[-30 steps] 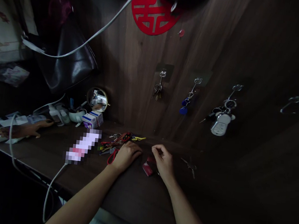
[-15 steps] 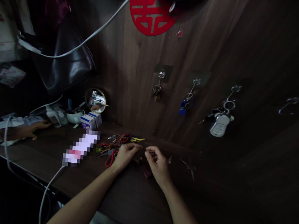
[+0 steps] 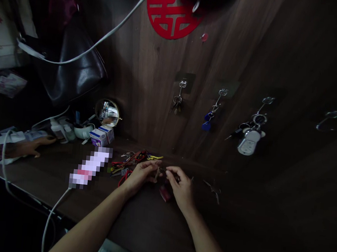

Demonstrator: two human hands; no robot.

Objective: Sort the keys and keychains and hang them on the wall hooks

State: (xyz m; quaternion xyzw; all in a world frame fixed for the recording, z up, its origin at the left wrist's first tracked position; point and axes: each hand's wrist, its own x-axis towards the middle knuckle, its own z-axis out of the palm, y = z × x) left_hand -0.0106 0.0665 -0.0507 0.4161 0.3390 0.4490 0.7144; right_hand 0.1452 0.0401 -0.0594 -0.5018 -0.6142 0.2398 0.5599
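Wall: red 囍-ish cutout (image 3: 168, 9)
Left hand (image 3: 140, 176): grip pinching small item (image 3: 159, 173)
Right hand (image 3: 182, 186): grip? can't tell
Tabletop (image 3: 152, 224): edge under left forearm (image 3: 95, 215)

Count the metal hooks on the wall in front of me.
4 in view, left to right: the first hook holds keys, the second hook blue tags, the third hook a white fob, and the fourth hook is at far right. Others may hide behind the handbag.

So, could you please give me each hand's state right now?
Left hand: closed on a small item, too dim to identify.
Right hand: fingers curled; grip unclear.
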